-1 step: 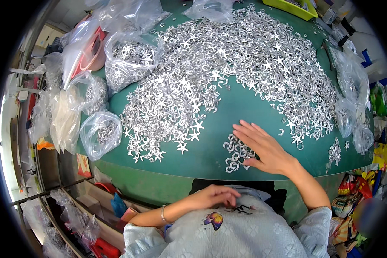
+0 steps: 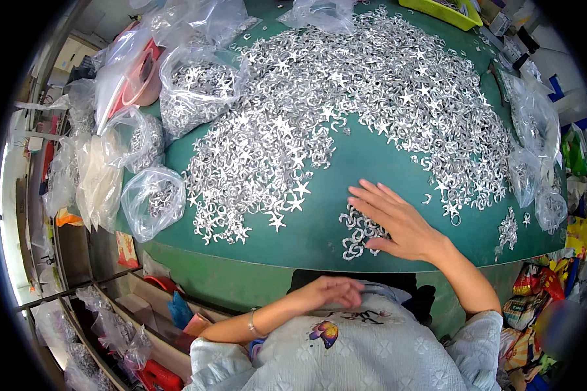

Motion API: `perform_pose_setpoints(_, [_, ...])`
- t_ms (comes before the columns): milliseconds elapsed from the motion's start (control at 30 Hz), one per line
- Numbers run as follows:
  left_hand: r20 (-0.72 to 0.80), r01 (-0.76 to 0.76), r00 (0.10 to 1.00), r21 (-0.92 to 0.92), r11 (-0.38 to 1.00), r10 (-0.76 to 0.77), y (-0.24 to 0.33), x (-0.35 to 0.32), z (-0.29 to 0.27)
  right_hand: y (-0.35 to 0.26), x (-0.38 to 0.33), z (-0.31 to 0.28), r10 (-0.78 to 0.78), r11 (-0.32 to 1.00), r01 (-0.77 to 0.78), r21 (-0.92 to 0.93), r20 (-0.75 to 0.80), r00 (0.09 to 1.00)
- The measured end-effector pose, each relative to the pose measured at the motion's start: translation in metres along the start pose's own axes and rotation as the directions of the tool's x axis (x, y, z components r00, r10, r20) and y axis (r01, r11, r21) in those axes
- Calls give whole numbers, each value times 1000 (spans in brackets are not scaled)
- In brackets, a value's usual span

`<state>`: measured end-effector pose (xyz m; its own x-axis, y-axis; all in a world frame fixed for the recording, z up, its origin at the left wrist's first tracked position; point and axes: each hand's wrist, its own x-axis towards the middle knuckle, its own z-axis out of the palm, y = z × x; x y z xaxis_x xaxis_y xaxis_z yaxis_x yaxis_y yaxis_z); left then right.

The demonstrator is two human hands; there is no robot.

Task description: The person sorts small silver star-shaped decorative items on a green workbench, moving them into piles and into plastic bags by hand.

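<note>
My right hand [image 2: 401,225] is spread over the near part of the green table [image 2: 306,251], fingers stretched and thumb apart. Beside and partly under it lies a small group of silvery crescent-shaped metal pieces [image 2: 354,238]; the palm hides some of them. In front of my body, just off the table's edge, my left hand [image 2: 326,292] hangs with loosely bent fingers, slightly blurred, and nothing shows in it. A wide heap of silvery pieces [image 2: 267,130], crescents with stars mixed in, curves across the table beyond both hands.
Clear plastic bags [image 2: 199,94] of metal pieces stand at the left, with a pink basin [image 2: 147,85] behind. A yellow-green tray [image 2: 443,13] sits at the far edge. More bags [image 2: 525,173] and a little pile of small pieces [image 2: 507,229] lie at the right.
My right hand has shifted slightly to the left and away from me. My left hand has moved a little, its fingers lower-set and blurred. The heap looks the same.
</note>
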<state>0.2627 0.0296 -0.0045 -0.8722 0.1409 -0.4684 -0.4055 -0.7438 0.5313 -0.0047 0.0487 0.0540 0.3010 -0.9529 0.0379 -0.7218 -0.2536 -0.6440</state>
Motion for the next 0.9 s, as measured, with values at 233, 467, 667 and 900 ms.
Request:
perform_pose_setpoints(233, [191,-10,953,-759,651,237,0,40,-8,-18,-8,23,-106,991,115,-65,131,986])
perform_pose_setpoints(467, [127,-24,889,-947,321,440,-12,51,4,-47,-32,44,-157,982,172,-74,178,972])
perform_pose_setpoints(667, [224,125,914,-948,292,337,-29,53,-17,-55,-52,69,-258,966,258,15,136,957])
perform_pose_setpoints(900, [265,81,923,-843,531,280,-2,66,1,-26,-57,14,291,881,-427,-205,-478,829])
